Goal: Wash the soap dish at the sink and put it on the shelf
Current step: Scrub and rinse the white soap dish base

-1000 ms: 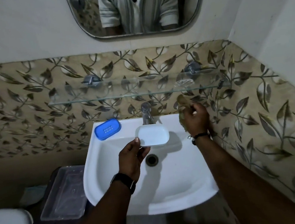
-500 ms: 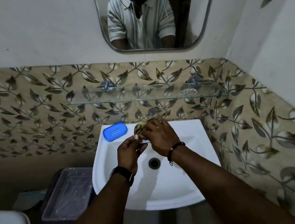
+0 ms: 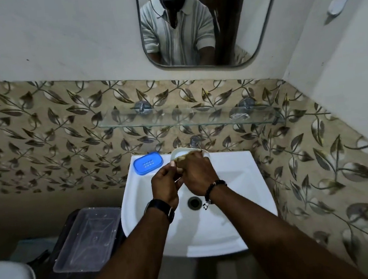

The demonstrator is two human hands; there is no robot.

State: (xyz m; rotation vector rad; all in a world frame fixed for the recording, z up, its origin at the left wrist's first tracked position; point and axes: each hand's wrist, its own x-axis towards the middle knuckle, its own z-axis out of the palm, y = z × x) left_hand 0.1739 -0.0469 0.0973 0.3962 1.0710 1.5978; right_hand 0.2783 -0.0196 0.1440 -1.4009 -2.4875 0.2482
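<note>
white plastic soap dish is up over the back edge of the sink, right in front of the tap, so most of the tap is hidden behind it. left hand is pinched on the dish's near-left rim, holding it tilted so the hollow faces the camera. right hand is closed round a yellowish-brown scrubber and pressing it into the dish, so both hands are bunched together and touching over the basin. blue soap dish lid sits flat on the sink's back left corner, just beside the hands but not touching. drain is below the wrists in the middle of the bowl. glass shelf runs along the leaf tiles above the tap. clear plastic tub sits off past the sink's left edge. can't tell if any water is running.
</note>
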